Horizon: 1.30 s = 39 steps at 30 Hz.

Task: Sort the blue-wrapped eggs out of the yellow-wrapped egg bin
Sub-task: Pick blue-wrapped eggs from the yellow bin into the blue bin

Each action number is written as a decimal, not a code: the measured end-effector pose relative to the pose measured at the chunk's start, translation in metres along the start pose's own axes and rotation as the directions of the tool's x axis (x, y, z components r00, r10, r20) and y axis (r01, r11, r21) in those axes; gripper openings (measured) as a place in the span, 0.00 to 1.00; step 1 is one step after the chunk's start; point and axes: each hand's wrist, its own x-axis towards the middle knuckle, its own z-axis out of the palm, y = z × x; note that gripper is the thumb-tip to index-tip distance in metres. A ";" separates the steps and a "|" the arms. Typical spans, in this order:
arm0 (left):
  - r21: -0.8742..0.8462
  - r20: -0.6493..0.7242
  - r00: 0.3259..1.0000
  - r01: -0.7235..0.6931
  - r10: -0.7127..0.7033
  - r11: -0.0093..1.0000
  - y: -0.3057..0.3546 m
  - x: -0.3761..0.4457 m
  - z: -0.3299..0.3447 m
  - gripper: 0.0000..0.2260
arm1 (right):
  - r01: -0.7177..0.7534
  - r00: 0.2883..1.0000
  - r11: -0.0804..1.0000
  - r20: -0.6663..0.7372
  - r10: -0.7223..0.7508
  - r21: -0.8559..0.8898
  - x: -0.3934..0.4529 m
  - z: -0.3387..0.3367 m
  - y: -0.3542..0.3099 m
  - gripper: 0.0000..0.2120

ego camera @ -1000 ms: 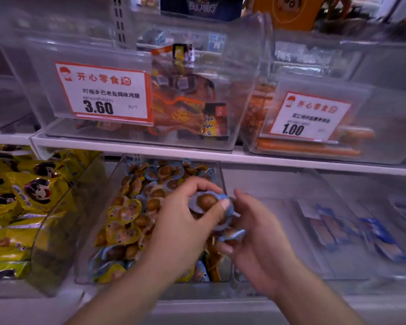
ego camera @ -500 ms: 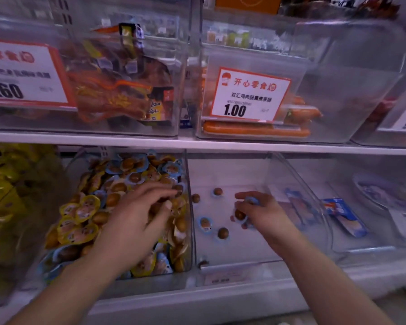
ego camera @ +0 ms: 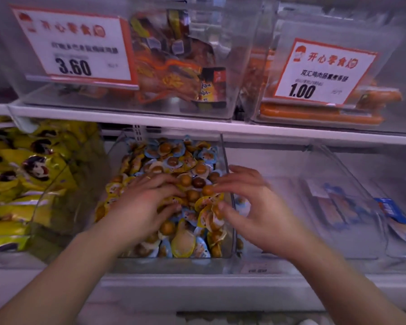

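Note:
A clear bin (ego camera: 164, 263) on the lower shelf holds a heap of small brown eggs, some in yellow wrappers (ego camera: 114, 190) and some in blue wrappers (ego camera: 174, 163); the blue ones lie mostly at the back and along the front. My left hand (ego camera: 145, 202) lies palm down on the middle of the heap, its fingers spread among the packs. My right hand (ego camera: 251, 200) hangs over the bin's right wall, fingers loosely spread and holding nothing, fingertips at the eggs on the right side. A pale blue pack (ego camera: 241, 203) shows in the neighbouring clear bin (ego camera: 263, 160), partly hidden by that hand.
A bin of yellow snack bags (ego camera: 21, 179) stands to the left. Further right, bins hold flat blue packs (ego camera: 333, 207). The upper shelf (ego camera: 197, 127) overhangs the bins, carrying clear bins with price tags 3.60 (ego camera: 73, 45) and 1.00 (ego camera: 321, 71).
My right hand took blue-wrapped eggs to the neighbouring right bin, let them go, and has come back empty to the egg bin. My left hand stayed on the heap.

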 end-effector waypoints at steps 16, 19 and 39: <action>0.122 0.155 0.987 -0.054 0.034 0.991 0.022 -0.023 -0.018 0.21 | 0.283 0.893 0.687 0.445 0.065 -0.669 0.004 0.033 -0.036 0.35; 0.155 0.278 0.960 -0.003 -0.041 0.988 0.016 -0.024 -0.015 0.29 | 0.310 0.879 0.649 0.469 0.083 -0.695 0.010 0.033 -0.039 0.32; -0.045 -0.024 0.984 0.174 -0.176 0.984 0.004 -0.016 -0.019 0.10 | 0.091 0.991 0.936 0.126 -0.050 -0.339 0.020 0.038 -0.019 0.11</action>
